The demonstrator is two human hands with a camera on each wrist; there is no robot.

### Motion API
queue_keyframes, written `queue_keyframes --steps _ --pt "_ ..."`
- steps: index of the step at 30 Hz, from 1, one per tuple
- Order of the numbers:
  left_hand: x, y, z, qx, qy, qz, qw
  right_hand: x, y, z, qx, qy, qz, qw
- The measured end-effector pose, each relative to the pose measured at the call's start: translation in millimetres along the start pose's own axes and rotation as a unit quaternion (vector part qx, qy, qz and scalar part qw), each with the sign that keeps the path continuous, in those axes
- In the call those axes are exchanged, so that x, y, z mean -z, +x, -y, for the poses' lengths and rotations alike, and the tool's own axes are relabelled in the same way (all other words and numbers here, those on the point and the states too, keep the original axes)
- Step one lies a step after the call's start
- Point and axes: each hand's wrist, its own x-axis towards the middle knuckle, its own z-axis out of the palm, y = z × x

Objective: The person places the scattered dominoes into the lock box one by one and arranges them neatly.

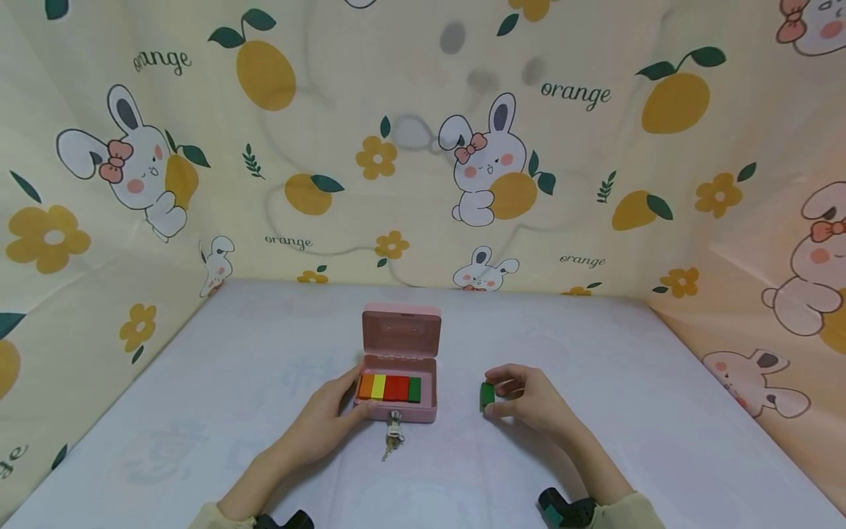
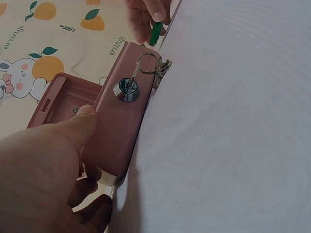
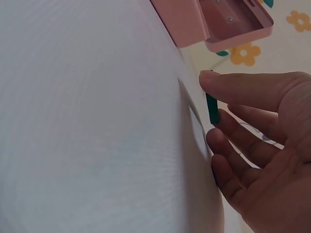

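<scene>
A pink metal cash box (image 1: pixel 428 413) stands with its lid (image 1: pixel 401 332) tipped back. Inside it lie several coloured blocks (image 1: pixel 396 388) in a row: orange, yellow, red and green. My left hand (image 1: pixel 327 415) grips the box by its left side, the thumb at the front rim. To the right of the box, my right hand (image 1: pixel 529 397) pinches a green block (image 1: pixel 487 397) between thumb and fingers. That same green block (image 3: pixel 212 108) shows edge-on in the right wrist view. A lock (image 2: pixel 127 90) with a key sits in the box's front.
A ring of keys (image 1: pixel 393 439) hangs from the lock onto the white tabletop (image 1: pixel 277 353). Behind the table stands a cream backdrop (image 1: pixel 410 206) printed with rabbits and oranges. Dark wrist straps (image 1: pixel 565 508) show at the bottom edge.
</scene>
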Motion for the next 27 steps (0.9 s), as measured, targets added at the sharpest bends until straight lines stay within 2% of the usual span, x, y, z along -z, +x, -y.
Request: queue_keyframes --steps 9,27 --pt "-0.2 1.1 -0.6 0.020 0.007 0.006 0.9997 -0.3 0.1 -0.8 0.003 -0.002 -0.010 0.9999" --pt "-0.5 2.5 -0.3 0.023 0.001 0.006 0.9997 -2.8 -1.9 1.4 0.003 0.005 -0.020 0.9998"
